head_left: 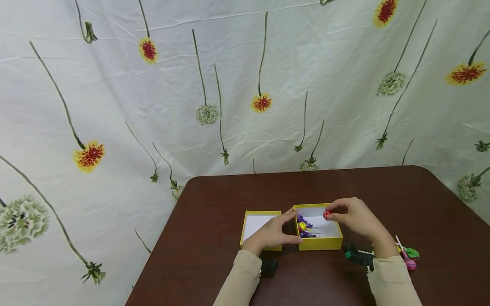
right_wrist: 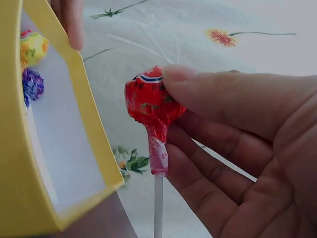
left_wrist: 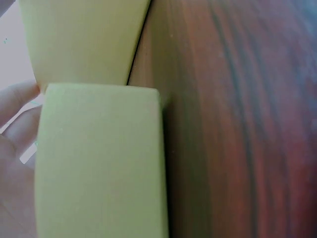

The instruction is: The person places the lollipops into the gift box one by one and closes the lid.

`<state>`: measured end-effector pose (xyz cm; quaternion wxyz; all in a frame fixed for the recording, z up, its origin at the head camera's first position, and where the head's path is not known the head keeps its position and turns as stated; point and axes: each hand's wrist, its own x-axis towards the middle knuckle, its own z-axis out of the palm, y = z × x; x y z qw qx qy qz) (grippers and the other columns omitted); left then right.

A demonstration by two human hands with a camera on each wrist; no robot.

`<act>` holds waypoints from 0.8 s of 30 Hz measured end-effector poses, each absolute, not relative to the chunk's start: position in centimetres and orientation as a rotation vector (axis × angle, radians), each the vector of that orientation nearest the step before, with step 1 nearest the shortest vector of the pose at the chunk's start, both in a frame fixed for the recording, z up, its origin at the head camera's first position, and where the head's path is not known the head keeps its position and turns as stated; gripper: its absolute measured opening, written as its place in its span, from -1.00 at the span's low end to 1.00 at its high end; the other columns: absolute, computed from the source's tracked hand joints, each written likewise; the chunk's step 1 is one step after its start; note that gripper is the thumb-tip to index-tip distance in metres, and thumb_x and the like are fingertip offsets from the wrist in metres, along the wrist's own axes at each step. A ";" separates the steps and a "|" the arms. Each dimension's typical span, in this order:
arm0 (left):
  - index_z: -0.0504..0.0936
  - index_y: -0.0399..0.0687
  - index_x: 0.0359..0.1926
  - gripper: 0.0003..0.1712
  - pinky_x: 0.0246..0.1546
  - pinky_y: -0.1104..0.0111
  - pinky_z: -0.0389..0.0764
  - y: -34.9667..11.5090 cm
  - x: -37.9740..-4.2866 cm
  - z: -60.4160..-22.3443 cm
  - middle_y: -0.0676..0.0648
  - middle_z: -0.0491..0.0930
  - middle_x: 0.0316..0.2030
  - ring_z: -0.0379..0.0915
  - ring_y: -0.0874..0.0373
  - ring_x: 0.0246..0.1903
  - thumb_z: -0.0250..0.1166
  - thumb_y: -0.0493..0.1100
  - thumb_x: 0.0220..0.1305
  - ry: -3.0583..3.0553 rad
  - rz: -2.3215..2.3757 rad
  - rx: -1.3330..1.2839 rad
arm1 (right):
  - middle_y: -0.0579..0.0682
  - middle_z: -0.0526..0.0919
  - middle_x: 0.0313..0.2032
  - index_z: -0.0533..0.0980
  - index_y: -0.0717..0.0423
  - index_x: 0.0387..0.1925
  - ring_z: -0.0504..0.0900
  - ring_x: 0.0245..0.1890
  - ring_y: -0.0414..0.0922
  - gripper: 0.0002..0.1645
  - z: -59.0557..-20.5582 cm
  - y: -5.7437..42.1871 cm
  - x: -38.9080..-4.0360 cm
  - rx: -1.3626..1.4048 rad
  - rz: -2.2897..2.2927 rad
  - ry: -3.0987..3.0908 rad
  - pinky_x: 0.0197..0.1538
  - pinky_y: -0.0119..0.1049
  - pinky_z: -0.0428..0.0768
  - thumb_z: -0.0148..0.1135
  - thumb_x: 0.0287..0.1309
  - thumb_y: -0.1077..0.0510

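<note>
My right hand [head_left: 357, 219] pinches a red lollipop [right_wrist: 146, 101] near the right rim of the yellow box [head_left: 321, 244]; my left hand [head_left: 272, 233] grips its left side — hiding part of the lid [head_left: 256, 223]. Purple lollipops [head_left: 306, 234] lie inside, a pink lollipop [head_left: 411, 264] by my right sleeve [head_left: 394, 278].

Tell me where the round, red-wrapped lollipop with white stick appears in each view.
Head: lollipop low, right of centre, pinched by the right hand near the yellow cardboard box holding sweets.
Left wrist: not in it.
Right wrist: centre, wrapped head up, stick down.
Shared landmark: that box, left in both wrist views.
</note>
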<state>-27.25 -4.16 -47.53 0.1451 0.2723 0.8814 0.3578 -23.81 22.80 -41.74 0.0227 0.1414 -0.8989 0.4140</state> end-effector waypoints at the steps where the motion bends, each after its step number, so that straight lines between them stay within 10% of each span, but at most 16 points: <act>1: 0.13 0.18 0.57 0.04 0.48 -0.06 0.18 -4.2 -27.3 -47.5 0.11 -0.04 0.59 -0.01 0.00 0.55 0.42 0.21 0.16 2.540 1.029 0.782 | 0.04 0.76 -0.21 0.73 0.17 -0.15 0.65 -0.21 -0.07 -0.79 -41.8 22.7 -23.9 0.448 1.292 -2.784 -0.13 -0.22 0.74 0.40 0.19 0.19; 24: 0.13 0.24 0.57 0.03 0.46 -0.06 0.24 -4.2 -27.1 -47.5 0.19 -0.04 0.58 0.04 0.00 0.54 0.41 0.24 0.16 2.540 1.037 0.765 | 0.07 0.75 -0.28 0.70 0.22 -0.23 0.60 -0.32 -0.15 -0.86 -44.3 19.6 -25.4 0.764 1.560 -2.768 -0.25 -0.42 0.66 0.41 0.16 0.25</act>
